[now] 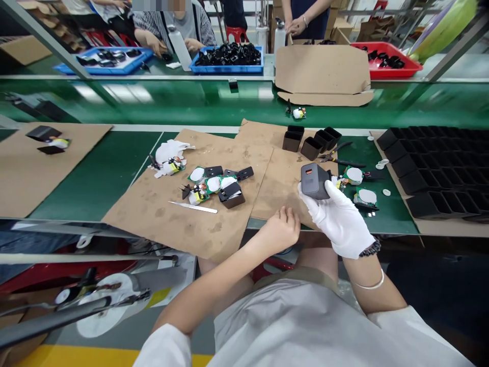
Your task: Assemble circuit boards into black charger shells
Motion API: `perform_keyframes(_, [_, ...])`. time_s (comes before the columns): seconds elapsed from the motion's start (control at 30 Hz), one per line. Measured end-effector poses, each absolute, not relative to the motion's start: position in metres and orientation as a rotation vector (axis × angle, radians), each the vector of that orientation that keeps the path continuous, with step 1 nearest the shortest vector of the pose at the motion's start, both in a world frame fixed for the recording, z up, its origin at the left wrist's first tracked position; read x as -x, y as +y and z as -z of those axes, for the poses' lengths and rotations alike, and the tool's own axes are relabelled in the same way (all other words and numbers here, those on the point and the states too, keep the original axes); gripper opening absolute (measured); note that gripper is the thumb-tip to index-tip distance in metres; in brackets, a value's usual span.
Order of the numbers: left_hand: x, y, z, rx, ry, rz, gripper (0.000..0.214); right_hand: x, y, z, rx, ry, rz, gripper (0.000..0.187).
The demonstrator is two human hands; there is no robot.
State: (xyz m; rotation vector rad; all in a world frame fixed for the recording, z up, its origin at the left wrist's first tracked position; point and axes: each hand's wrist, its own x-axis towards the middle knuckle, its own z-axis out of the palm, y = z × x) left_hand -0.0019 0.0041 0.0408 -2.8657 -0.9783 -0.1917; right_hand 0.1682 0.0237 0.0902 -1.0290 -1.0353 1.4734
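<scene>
My right hand (338,216), in a white glove, is closed around a dark grey charger housing (315,181) with a port showing on its face. My left hand (283,228) is bare and rests low by the cardboard's front edge, its fingers curled in; whatever is under them is hidden. Left of it on the cardboard (229,234) lie several green circuit boards (213,184) with white round parts, a black housing (231,195) with its top askew, and a thin metal blade-like tool (194,207). More boards (353,176) sit to the right, partly behind the glove.
Open black cases (293,138) and pliers (340,153) stand behind my right hand. Rows of black cases (431,173) fill the right. A green conveyor belt (171,109) runs across; beyond it are blue trays (229,69), a red tray (414,66) and people's hands.
</scene>
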Motion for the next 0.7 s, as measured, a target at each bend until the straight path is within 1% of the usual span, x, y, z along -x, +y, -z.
perform_keyframes(0.07, [-0.001, 0.006, -0.044, 2.847, -0.867, 0.161, 0.034, -0.172, 0.045, -0.097, 1.038, -1.067, -1.361, 0.026])
perform_keyframes(0.13, [-0.004, 0.005, -0.046, 2.801, -0.79, 0.173, 0.034, -0.18, 0.087, -0.11, 1.1, -1.155, -1.184, 0.021])
perform_keyframes(0.17, [-0.005, 0.004, -0.046, 2.775, -0.763, 0.2, 0.034, -0.185, 0.114, -0.119, 1.173, -1.24, -1.076, 0.02])
perform_keyframes(0.2, [-0.007, 0.002, -0.046, 2.752, -0.74, 0.234, 0.034, -0.191, 0.143, -0.129, 1.328, -1.339, -0.884, 0.017])
perform_keyframes(0.23, [-0.01, 0.0, -0.045, 2.737, -0.721, 0.27, 0.033, -0.196, 0.174, -0.139, 1.542, -1.444, -0.677, 0.018])
perform_keyframes(0.33, [-0.014, -0.004, -0.039, 2.757, -0.713, 0.337, 0.031, -0.206, 0.256, -0.162, 1.768, -1.515, -0.472, 0.036])
perform_keyframes(0.4, [-0.012, -0.001, -0.036, 2.842, -0.769, 0.389, 0.028, -0.207, 0.292, -0.166, 1.903, -1.568, -0.374, 0.039])
perform_keyframes(0.43, [-0.009, 0.003, -0.035, 2.907, -0.829, 0.459, 0.026, -0.206, 0.305, -0.164, 1.967, -1.598, -0.332, 0.038])
perform_keyframes(0.5, [-0.003, 0.011, -0.035, 3.026, -1.053, 0.724, 0.022, -0.203, 0.326, -0.155, 2.08, -1.664, -0.282, 0.034])
perform_keyframes(0.6, [0.004, 0.02, -0.036, 3.013, -1.468, 1.216, 0.033, -0.196, 0.353, -0.144, 2.221, -1.788, -0.257, 0.025])
perform_keyframes(0.63, [0.004, 0.022, -0.036, 2.992, -1.536, 1.315, 0.033, -0.192, 0.362, -0.143, 2.253, -1.836, -0.243, 0.024])
perform_keyframes(0.7, [0.001, 0.023, -0.034, 2.992, -1.565, 1.395, 0.028, -0.183, 0.382, -0.144, 2.258, -1.962, -0.198, 0.025])
